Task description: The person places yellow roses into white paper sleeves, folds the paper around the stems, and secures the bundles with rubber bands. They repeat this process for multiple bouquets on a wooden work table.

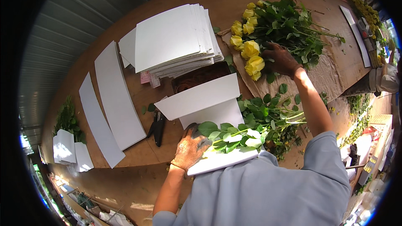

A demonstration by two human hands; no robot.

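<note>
My left hand [191, 147], with darkened fingers, grips the left end of a folded white cardboard sheet [222, 164] against the table edge. Leafy green rose stems [234, 136] lie in the fold, their cut ends pointing right; their blooms are hidden or out of sight inside the sheet. Farther right, my right hand [281, 60] reaches in among a pile of yellow roses [251, 49], just beside the nearest blooms. Its fingers look apart, their tips partly covered by leaves. The roses lie on brown paper [251, 79], stems toward the right.
A tall stack of white cardboard sheets [167, 37] stands at the back, before a dark box [201, 77]. Black-handled pruning shears [157, 129] lie left of my left hand. Long white sheets [117, 96] and a wrapped green bunch [67, 119] are on the left; cut leaves litter the right.
</note>
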